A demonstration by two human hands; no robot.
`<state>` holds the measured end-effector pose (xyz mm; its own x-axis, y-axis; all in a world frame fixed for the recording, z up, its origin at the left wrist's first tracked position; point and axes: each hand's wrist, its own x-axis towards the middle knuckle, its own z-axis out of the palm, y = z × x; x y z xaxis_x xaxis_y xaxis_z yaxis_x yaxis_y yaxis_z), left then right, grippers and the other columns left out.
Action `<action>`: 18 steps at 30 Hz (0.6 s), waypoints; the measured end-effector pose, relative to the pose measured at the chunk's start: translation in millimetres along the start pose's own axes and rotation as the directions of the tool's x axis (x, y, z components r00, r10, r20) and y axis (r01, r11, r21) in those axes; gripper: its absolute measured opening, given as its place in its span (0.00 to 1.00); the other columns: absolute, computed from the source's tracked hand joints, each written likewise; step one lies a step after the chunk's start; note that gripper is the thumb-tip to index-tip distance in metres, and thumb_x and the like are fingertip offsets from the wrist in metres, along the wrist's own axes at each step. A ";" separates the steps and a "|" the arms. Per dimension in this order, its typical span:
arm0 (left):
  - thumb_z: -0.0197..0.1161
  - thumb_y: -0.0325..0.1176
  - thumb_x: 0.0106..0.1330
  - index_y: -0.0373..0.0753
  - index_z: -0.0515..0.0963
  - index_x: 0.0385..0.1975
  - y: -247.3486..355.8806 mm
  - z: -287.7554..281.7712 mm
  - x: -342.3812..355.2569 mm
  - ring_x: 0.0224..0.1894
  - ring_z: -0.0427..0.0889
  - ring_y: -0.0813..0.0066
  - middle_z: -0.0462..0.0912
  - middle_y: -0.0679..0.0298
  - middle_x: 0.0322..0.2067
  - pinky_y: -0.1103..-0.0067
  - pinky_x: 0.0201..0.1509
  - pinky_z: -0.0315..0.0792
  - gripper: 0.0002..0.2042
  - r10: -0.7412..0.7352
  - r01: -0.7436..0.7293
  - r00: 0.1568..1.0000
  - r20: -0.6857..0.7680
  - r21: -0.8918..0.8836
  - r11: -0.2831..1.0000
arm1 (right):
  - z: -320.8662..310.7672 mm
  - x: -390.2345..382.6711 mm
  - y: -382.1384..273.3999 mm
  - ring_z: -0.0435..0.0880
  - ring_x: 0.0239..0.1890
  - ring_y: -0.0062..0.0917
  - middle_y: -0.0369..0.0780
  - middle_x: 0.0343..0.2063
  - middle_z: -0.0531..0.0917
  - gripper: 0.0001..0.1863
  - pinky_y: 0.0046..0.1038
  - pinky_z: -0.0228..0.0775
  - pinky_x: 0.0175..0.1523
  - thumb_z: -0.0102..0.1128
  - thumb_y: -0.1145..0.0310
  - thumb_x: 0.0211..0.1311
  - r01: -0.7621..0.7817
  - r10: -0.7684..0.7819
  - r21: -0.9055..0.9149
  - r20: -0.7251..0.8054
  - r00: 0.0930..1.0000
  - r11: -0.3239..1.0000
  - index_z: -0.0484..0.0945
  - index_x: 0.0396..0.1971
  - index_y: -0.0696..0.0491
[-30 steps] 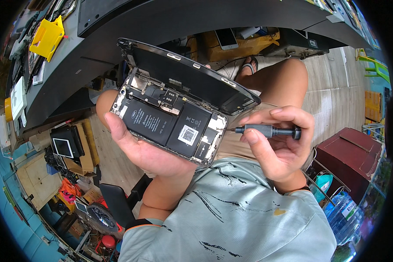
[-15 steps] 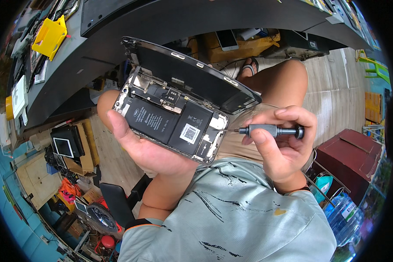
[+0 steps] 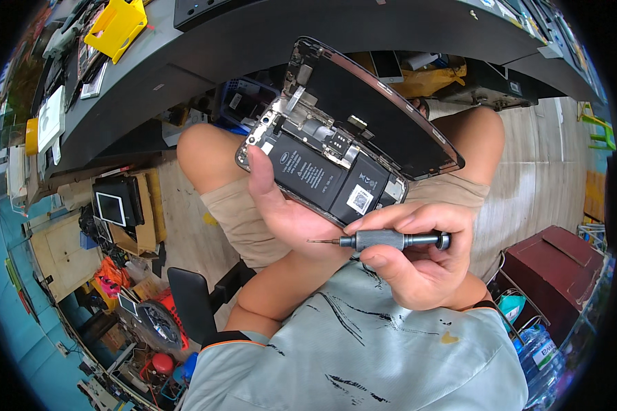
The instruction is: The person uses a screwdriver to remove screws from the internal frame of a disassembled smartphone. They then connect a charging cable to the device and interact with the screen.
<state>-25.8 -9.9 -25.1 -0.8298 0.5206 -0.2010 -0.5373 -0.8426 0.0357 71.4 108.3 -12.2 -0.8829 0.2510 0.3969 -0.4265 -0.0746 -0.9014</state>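
An opened smartphone [image 3: 307,175] rests in my left hand [image 3: 291,219], with the thumb over its left edge and the palm under its near side. Its screen panel [image 3: 391,113] is swung up along the far long side. Inside the body show a black battery [image 3: 363,192] with a white square label, metal brackets and circuit parts. My right hand [image 3: 425,260] is closed around a grey precision screwdriver [image 3: 380,238], held level, its thin tip pointing left. The tip sits in front of my left palm, apart from the phone's insides. Fingers of the right hand cover the phone's near right corner.
A dark curved workbench [image 3: 206,51] runs across the far side, bearing a yellow plastic holder [image 3: 116,29]. Under it lie boxes and another phone [image 3: 386,66]. At right stand a dark red cabinet [image 3: 552,274] and a water bottle [image 3: 541,359]; a black armrest [image 3: 188,301] is at left.
The phone has shifted right and away from me, its screen panel tilting with it. The screwdriver has come nearer and left, its tip leaving the phone's right end.
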 end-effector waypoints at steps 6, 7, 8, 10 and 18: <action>0.55 0.75 0.76 0.36 0.71 0.72 -1.8 -7.5 1.6 0.60 0.86 0.57 0.82 0.52 0.62 0.60 0.60 0.86 0.45 0.036 -0.034 0.997 0.066 -0.026 0.999 | 1.2 0.4 -1.9 0.96 0.44 0.36 0.63 0.40 0.89 0.27 0.29 0.90 0.43 0.78 0.87 0.64 -0.044 0.044 -0.011 0.004 0.999 0.999 0.66 0.52 0.64; 0.55 0.75 0.76 0.36 0.71 0.72 -1.7 -7.8 1.7 0.60 0.86 0.57 0.82 0.52 0.62 0.60 0.59 0.86 0.45 0.036 -0.035 0.997 0.073 -0.024 0.999 | 1.7 0.4 -2.1 0.96 0.44 0.36 0.62 0.40 0.89 0.26 0.28 0.90 0.43 0.78 0.87 0.64 -0.047 0.047 -0.006 -0.003 0.999 0.999 0.66 0.51 0.64; 0.54 0.75 0.76 0.36 0.71 0.72 -1.6 -8.1 1.6 0.60 0.86 0.57 0.82 0.52 0.62 0.60 0.59 0.86 0.45 0.037 -0.035 0.996 0.081 -0.022 0.999 | 2.5 0.4 -2.3 0.96 0.44 0.36 0.62 0.40 0.90 0.26 0.28 0.89 0.42 0.78 0.87 0.64 -0.049 0.049 0.000 -0.009 0.999 0.999 0.66 0.51 0.63; 0.54 0.75 0.76 0.36 0.71 0.72 -1.2 -7.8 1.7 0.60 0.86 0.57 0.82 0.52 0.62 0.60 0.59 0.87 0.45 0.041 -0.039 0.996 0.080 -0.020 0.999 | 3.4 -0.3 -2.4 0.96 0.44 0.35 0.62 0.39 0.90 0.26 0.27 0.89 0.42 0.78 0.87 0.64 -0.052 0.052 0.004 -0.021 0.998 0.999 0.66 0.51 0.63; 0.53 0.74 0.76 0.36 0.71 0.72 -2.2 -1.6 -0.3 0.59 0.86 0.57 0.82 0.52 0.62 0.60 0.59 0.86 0.44 0.102 -0.102 0.995 0.013 0.022 0.995 | 3.7 -0.9 -6.1 0.95 0.45 0.31 0.57 0.41 0.90 0.26 0.23 0.87 0.39 0.75 0.88 0.66 -0.136 0.136 0.017 -0.036 0.990 0.991 0.66 0.53 0.62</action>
<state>-24.1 -8.4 -26.7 -0.8820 0.4339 -0.1838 -0.4530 -0.8882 0.0772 74.1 105.0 -6.4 -0.9250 0.2734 0.2640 -0.3061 -0.1244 -0.9438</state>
